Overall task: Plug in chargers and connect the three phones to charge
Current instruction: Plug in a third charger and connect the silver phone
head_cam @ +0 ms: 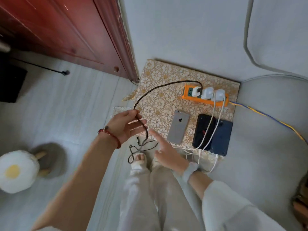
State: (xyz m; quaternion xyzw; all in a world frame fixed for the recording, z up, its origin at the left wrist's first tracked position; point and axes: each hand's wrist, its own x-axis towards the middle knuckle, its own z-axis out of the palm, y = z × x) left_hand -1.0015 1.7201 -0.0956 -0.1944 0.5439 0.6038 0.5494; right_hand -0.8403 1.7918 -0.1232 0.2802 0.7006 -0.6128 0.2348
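Observation:
An orange power strip (188, 96) lies on a gold-patterned table (160, 84) with three white chargers (207, 93) plugged in. Below it lie a silver phone (178, 129), a black phone (202, 130) and a dark blue phone (222, 139), all face down. Two white cables (215, 117) run over the black and blue phones and off the table's front edge. A black braided cable (160, 87) arcs from the leftmost charger to my left hand (126, 125), which holds it loosely; its free end dangles below. My right hand (166, 154) is open, index finger extended towards the dangling cable.
A red wooden door (66, 30) stands at the upper left. Grey sofa cushions (266, 130) border the table on the right. The strip's blue-yellow cord (266, 117) runs off to the right. A fried-egg cushion stool (18, 170) sits on the floor at left. My legs are below.

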